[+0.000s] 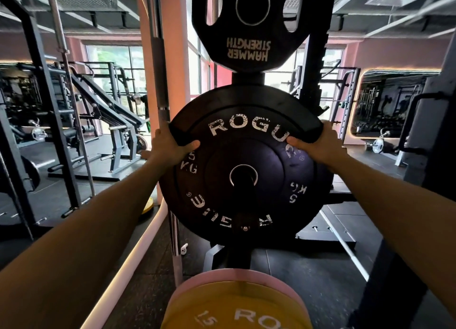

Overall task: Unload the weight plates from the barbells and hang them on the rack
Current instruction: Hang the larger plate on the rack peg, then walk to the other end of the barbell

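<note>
A person's left hand (170,144) and right hand (318,144) grasp the upper edges of a black ROGUE 5 KG plate (244,161), its centre hole seemingly at a rack (313,64) peg; hanging looks nearly done. Above it hangs a HAMMER STRENGTH plate (256,27); below sits a yellow 15 plate (234,309).

The black plate (243,161) at centre looks like matt rubber, its white lettering worn and flaked, with a shiny metal ring round its hole. At six o'clock, the yellow plate (237,311) looks smooth, faintly glossy. At eleven o'clock, the bar (158,57) is polished metal.
</note>
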Action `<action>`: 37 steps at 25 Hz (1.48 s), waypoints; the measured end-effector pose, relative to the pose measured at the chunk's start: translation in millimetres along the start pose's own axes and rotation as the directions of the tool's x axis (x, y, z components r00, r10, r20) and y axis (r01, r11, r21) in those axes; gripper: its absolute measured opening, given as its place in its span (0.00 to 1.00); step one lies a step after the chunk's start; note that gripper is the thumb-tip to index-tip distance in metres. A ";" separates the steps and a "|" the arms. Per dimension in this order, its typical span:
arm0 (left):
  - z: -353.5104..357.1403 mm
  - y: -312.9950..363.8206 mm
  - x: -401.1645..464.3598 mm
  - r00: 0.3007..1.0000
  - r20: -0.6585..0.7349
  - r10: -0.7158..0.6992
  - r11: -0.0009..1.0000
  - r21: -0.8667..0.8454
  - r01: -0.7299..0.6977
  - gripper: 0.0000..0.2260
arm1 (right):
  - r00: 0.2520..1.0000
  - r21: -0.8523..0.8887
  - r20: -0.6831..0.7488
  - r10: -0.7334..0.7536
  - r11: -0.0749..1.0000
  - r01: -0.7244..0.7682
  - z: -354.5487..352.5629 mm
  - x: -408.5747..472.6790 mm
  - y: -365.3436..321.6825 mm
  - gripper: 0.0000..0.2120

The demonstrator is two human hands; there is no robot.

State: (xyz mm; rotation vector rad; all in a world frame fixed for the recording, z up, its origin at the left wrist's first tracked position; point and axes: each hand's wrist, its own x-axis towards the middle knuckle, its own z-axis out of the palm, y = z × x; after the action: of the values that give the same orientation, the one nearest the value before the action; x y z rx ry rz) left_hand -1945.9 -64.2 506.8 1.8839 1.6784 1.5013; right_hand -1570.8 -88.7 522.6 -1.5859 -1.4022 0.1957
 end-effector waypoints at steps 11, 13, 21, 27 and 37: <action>-39.2 39.4 -65.6 0.950 0.313 0.014 0.990 0.131 -0.058 0.34 | 0.965 -0.312 0.253 -0.073 0.938 0.152 -57.8 -91.5 -18.0 0.38; -45.9 48.3 -83.9 0.930 0.365 0.043 0.992 0.092 -0.082 0.30 | 0.969 -0.297 0.238 -0.061 0.945 0.133 -71.1 -114.3 -21.7 0.34; -62.0 36.5 -224.2 0.849 0.527 -0.029 0.999 0.001 0.033 0.28 | 0.948 -0.335 0.287 0.140 0.941 -0.038 -105.4 -282.5 -8.4 0.27; -26.8 -14.8 -418.0 0.568 0.810 -0.142 0.984 0.055 0.169 0.30 | 0.822 -0.435 0.372 0.432 0.863 -0.257 -102.3 -482.9 70.9 0.30; 34.2 -47.5 -736.5 -0.123 0.911 -0.393 0.919 0.389 -0.060 0.23 | 0.256 -0.388 0.448 0.856 0.445 -0.807 -154.6 -862.6 203.8 0.30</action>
State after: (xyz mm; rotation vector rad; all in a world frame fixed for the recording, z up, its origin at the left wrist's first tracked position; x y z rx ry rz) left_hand -1828.3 -644.7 65.1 1.7985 1.1138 -0.6026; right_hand -1609.2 -859.9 60.9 -2.3519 -0.7733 1.4401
